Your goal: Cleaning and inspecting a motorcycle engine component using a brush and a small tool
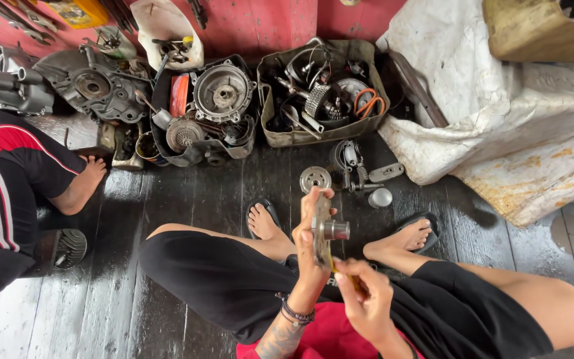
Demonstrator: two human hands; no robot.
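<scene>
Person squats on the dark plank floor (167,199), 2 feet in sandals. Left hand (308,233) holds a flat metal plate (321,229) upright between the knees, grip pinching its edges; a short steel shaft (335,230) sticks out of its right face. Right hand (360,292) is just below the plate, grip pressed together on a thin yellowish tool (333,260) whose tip touches the plate's lower edge.

Progress, as a judgement: plate is out of its housing and being worked on. A round disc (315,178) and a small cap (380,197) lie loose on the floor just beyond, so reassembly looks undone.

Far side: 2 open bins, a black one (250,143) and a tan one (327,136), full of engine parts. Yellow box (78,12) far left against the red wall; print too small to tell. White sack (473,93) right. Another person's foot (81,186) at left.
</scene>
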